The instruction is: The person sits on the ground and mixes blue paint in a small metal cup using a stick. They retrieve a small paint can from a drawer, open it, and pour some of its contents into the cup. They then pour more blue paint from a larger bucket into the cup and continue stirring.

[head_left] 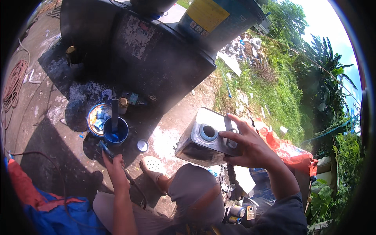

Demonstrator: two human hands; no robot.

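My right hand (252, 145) is closed around the handle side of a rectangular metal can (196, 147), held raised above the ground. The can is tilted, and its round uncapped mouth shows on top. My left hand (114, 169) grips a slim blue-green tool (105, 149) with a dark hose (137, 190) trailing from it; its exact kind is unclear. Just beyond the tool's tip stands a blue-stained pot (124, 134) with a dark flat stick (114, 115) in it. Beside the pot sits a round tub lid or tray (93, 120) smeared with blue and white.
A small white cup or lid (143, 145) lies near my shod foot (153, 168). Jars (123, 103) stand by a large dark box (156, 55) bearing a big bucket (219, 23). Coiled hose (15, 82) lies left, tarps (286, 147) right, cans (237, 211) beside my knee.
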